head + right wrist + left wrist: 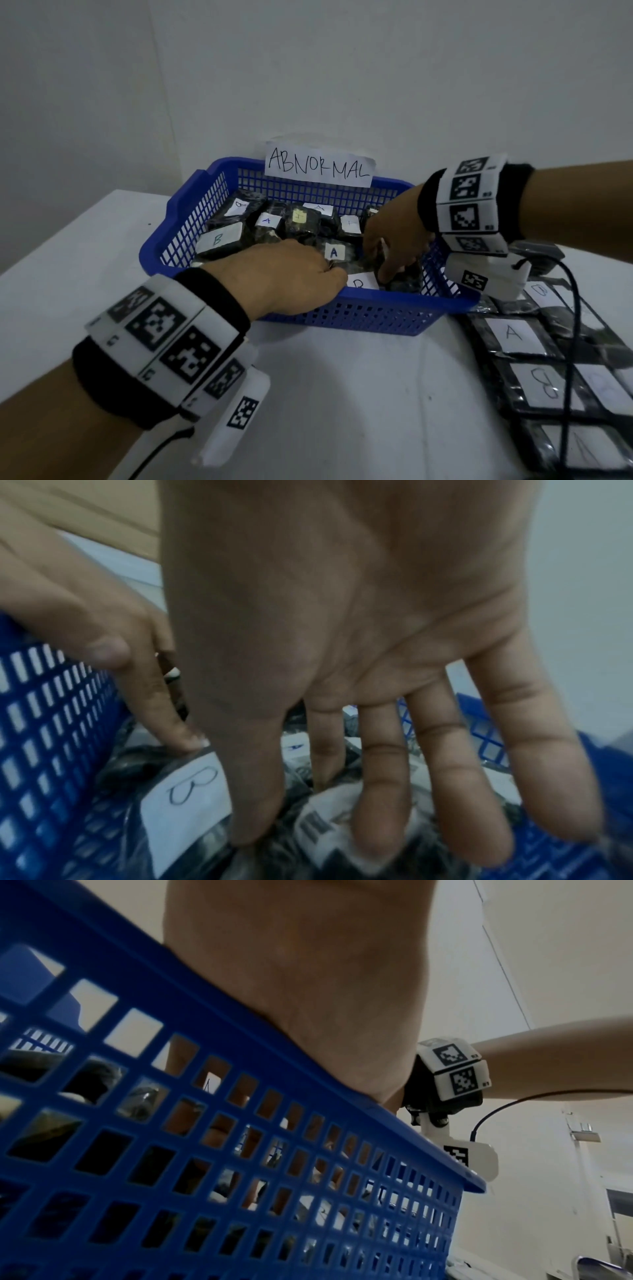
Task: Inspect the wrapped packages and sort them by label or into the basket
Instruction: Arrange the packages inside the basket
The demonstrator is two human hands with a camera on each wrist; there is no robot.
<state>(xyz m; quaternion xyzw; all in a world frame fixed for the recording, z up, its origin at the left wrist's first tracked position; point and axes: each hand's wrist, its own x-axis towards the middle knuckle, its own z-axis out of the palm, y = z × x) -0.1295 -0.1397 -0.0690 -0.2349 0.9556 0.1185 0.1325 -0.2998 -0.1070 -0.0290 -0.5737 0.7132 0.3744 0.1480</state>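
A blue mesh basket point(411, 297) point(274, 1066) point(51, 723) holds several black wrapped packages with A or B labels. My left hand point(337, 274) point(308, 988) reaches over the front rim. Its forefinger point(161, 704) touches the corner of a package labelled B point(359, 283) point(192, 799). My right hand point(394, 270) point(342, 615) comes in from the right. Its fingers are straight and spread, with the tips on a dark package with a barcode sticker point(406, 282) point(329, 829) in the front right corner. The thumb lies between the two packages.
A paper sign reading ABNORMAL point(318, 168) stands on the basket's back rim against the wall. Rows of wrapped packages labelled A and B point(513, 332) lie on the white table point(342, 394) at the right, with a black cable point(572, 342) over them.
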